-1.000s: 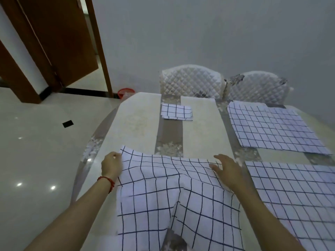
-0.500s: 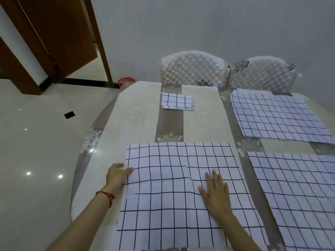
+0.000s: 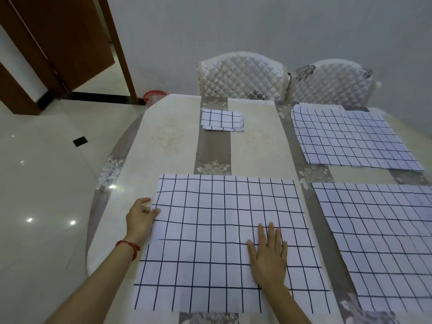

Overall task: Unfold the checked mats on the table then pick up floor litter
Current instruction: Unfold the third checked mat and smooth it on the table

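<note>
A white mat with a dark grid (image 3: 219, 220) lies spread flat on the near left part of the table (image 3: 168, 146). My right hand (image 3: 268, 256) presses flat on it, fingers straight. My left hand (image 3: 140, 216) holds the mat's left edge, thumb on top of the cloth. Two more checked mats lie unfolded to the right, one near (image 3: 383, 239) and one far (image 3: 350, 136). A folded checked mat (image 3: 222, 120) sits toward the table's far side. A small black piece of litter (image 3: 80, 141) lies on the white floor to the left.
Two quilted chairs (image 3: 240, 76) (image 3: 332, 83) stand against the wall behind the table. A red-rimmed bin (image 3: 154, 95) sits on the floor by the brown door frame (image 3: 119, 50). Glossy floor stretches to the left of the table.
The near mat went from rumpled and raised to flat on the table. My right hand slid toward me over it, and my left hand moved down the left edge.
</note>
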The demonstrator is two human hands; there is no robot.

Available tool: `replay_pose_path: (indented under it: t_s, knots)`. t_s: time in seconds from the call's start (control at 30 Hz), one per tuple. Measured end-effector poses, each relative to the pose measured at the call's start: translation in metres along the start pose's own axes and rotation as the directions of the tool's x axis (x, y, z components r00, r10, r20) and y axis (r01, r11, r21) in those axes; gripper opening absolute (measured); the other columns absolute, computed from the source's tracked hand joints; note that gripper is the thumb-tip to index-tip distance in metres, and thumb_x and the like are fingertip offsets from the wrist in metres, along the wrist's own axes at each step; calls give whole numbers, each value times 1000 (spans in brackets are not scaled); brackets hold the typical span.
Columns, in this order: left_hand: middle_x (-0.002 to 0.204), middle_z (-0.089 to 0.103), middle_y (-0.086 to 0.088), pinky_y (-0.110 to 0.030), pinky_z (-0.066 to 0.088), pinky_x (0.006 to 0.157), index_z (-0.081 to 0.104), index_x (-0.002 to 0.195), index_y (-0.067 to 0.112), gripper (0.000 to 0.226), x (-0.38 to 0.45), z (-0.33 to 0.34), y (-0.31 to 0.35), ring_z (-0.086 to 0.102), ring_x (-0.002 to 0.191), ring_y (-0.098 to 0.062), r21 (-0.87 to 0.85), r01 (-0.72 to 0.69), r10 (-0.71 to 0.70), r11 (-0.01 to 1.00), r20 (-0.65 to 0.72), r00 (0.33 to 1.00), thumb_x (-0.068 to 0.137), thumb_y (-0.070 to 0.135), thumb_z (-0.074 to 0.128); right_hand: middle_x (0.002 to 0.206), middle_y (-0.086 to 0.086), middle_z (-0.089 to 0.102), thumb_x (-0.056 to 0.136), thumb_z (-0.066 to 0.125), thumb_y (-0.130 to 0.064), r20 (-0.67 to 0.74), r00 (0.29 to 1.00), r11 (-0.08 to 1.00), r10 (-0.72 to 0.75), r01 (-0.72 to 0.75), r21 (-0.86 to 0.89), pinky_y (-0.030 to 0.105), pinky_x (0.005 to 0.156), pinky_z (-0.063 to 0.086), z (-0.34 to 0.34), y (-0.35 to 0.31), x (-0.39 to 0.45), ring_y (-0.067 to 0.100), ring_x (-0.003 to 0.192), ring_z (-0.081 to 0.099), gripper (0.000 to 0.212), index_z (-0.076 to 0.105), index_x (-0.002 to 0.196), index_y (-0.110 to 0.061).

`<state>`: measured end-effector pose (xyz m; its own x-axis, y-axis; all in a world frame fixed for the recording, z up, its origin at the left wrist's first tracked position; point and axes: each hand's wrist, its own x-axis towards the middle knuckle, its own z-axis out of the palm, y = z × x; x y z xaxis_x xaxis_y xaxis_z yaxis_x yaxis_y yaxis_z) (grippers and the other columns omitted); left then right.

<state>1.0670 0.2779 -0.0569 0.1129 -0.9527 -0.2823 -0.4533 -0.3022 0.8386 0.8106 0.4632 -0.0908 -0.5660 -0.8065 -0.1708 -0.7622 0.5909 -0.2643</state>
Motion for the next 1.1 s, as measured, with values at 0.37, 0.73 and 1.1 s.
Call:
replay_pose_path:
  t_s: [0.37, 0.73, 1.1]
  knots:
    - [93, 54, -9, -27, 37, 84, 59, 111, 2, 33, -37, 1, -22, 54, 95, -28, 28, -14, 17, 1000, -98, 995, 79, 4, 67, 158, 0, -13, 96, 20, -51, 3, 1000, 1000, 3, -3, -21, 38, 116, -12, 4, -1, -22, 18, 145, -13, 60, -10, 144, -31]
    - [87, 59, -9, -29, 40, 84, 64, 103, 4, 24, -38, -3, -28, 53, 87, -20, 3, -31, 31, 1000, -153, 988, 80, 7, 67, 157, 1, -14, 96, 19, -50, 7, 1000, 1000, 1, -1, -28, 38, 115, -14, 3, -1, -33, 18, 145, -16, 60, -16, 140, -31]
    - [89, 64, -7, -35, 44, 91, 66, 103, -1, 26, -43, -7, -33, 55, 87, -20, -18, 55, -57, 998, -192, 980, 81, 13, 67, 157, 1, -13, 96, 20, -50, 2, 1000, 1000, -6, 6, -28, 38, 116, -13, 3, -2, -35, 18, 144, -16, 60, -15, 140, -31]
